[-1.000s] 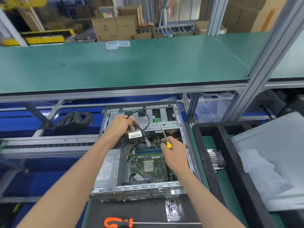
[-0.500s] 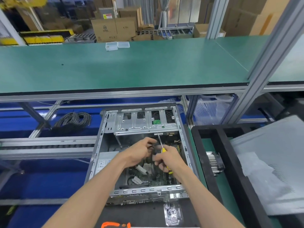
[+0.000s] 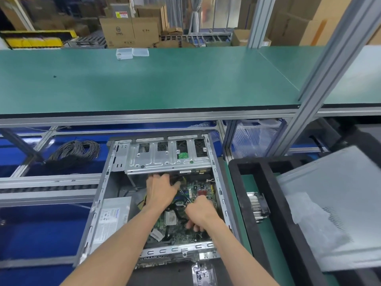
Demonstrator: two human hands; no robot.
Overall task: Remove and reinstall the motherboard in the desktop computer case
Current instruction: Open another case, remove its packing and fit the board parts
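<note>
Two bare hands work inside the open grey metal desktop computer case (image 3: 219, 182), which lies on its side at lower centre of the frame. At centre left, a coil of black cable (image 3: 75, 150) rests on the blue surface under the long green table (image 3: 144, 83). Inside the case, at its left, sits the silver power supply box with a white label (image 3: 112, 219). Next comes the left hand (image 3: 160, 191), reaching toward the far end of the case beneath the perforated silver metal drive bracket (image 3: 165, 159); its fingers are spread and fairly straight, their tips at a bundle of dark cables, and whether its grip closes on anything I cannot tell. The green motherboard (image 3: 198, 190) lies flat in the case floor, between and under both hands. Over its right half, the right hand (image 3: 199, 211) is curled into a fist; a thin metal shaft sticks out of it toward the left hand, so its grip is closed round a slim screwdriver (image 3: 185, 197), the handle being hidden. Near the bottom edge, a small clear plastic bag (image 3: 204, 274) lies on the black mat just outside the case. At right, a finned silver heatsink (image 3: 256, 207) sits in the black foam tray (image 3: 268, 203), beside a large pale grey metal panel (image 3: 338, 195).
</note>
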